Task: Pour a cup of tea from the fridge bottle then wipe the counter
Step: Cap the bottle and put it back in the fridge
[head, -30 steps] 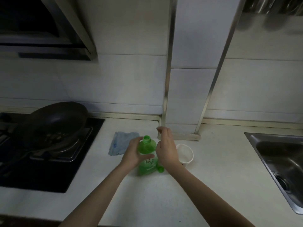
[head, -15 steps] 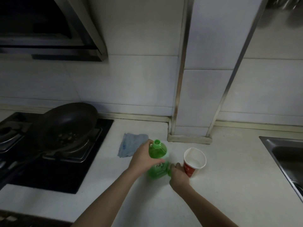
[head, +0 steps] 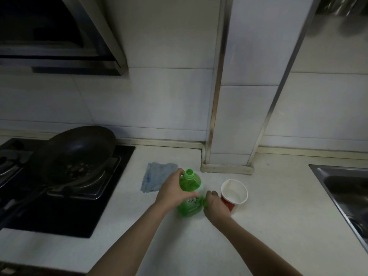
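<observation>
A green tea bottle [head: 191, 188] stands upright on the white counter [head: 268, 226], its neck uncapped. My left hand [head: 173, 194] wraps around the bottle's left side. My right hand [head: 216, 206] rests low on the counter between the bottle and the cup, fingers closed on the green bottle cap [head: 205, 203]. A paper cup [head: 234, 193], red outside and white inside, stands upright just right of that hand. A blue cloth [head: 157, 176] lies flat behind and left of the bottle.
A black stove [head: 65, 212] with a dark frying pan [head: 77, 152] fills the left. A steel sink [head: 346, 196] sits at the right edge. A tiled column [head: 235, 160] juts onto the counter behind the cup. A range hood [head: 59, 36] hangs upper left.
My right hand came down from the bottle's neck to the counter beside the cup, carrying the cap. The cup, hidden behind that hand before, is now in plain view. The left hand stays on the bottle.
</observation>
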Available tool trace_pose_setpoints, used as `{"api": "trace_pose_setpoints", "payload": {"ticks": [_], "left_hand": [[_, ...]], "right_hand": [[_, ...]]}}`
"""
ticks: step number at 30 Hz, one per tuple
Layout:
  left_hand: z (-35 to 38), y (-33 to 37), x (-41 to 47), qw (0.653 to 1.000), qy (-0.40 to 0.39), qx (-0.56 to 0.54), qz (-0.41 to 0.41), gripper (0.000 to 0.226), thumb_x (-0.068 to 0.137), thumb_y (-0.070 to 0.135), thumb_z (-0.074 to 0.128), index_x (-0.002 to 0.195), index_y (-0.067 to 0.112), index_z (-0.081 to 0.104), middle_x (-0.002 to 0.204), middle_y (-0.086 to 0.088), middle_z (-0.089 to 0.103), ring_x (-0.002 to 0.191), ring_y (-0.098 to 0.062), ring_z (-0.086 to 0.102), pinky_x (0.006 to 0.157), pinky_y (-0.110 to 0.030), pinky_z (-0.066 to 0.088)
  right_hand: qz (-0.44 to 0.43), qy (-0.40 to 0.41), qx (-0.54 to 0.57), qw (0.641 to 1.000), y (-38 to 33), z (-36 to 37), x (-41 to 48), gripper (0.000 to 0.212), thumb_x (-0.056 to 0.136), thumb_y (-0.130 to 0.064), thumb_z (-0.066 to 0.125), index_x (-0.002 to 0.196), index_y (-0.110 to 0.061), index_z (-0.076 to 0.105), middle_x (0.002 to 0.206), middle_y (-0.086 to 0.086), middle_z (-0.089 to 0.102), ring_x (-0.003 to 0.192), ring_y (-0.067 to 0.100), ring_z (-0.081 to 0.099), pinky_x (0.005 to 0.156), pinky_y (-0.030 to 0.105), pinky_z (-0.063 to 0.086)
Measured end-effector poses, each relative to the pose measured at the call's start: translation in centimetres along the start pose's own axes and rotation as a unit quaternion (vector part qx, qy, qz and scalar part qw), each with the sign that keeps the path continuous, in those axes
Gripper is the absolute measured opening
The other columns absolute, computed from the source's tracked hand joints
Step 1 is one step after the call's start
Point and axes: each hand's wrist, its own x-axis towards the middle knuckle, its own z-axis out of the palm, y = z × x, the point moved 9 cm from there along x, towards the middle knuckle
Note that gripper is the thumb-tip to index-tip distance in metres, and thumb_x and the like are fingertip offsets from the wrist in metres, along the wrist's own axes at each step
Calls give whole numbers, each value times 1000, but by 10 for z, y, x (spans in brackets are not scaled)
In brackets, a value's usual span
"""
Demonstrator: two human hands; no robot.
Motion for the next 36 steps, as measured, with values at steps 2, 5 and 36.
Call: {"api": "trace_pose_setpoints", "payload": {"ticks": [2,5,36], "left_hand": [[-1,1,-2,1000,3,1,-1,71,59,44,91,113,33,47,117,11,58,110,-11,56,92,-32,51],[-1,2,-2,1000,6,8,-4,70,60,44,90,112,35,45,116,12,56,110,-11,55,92,-30,50],[0,0,-3,998,-4,-56,40,61,57,46,89,105,27,57,98,9,70,89,-6,67,81,-39,58]], "right_hand": [[-13,25,13,1000,-4,-10,0,27,90,-6,51,117,-11,49,121,7,51,104,21,58,88,29,51],[-29,58,23,998,-9,-29,-4,27,93,-11,50,120,-10,49,122,7,47,101,20,59,88,28,51],[-295,26,-20,955,-117,-148,-9,23,81,-19,71,99,-15,57,96,3,60,84,17,51,73,32,45]]}}
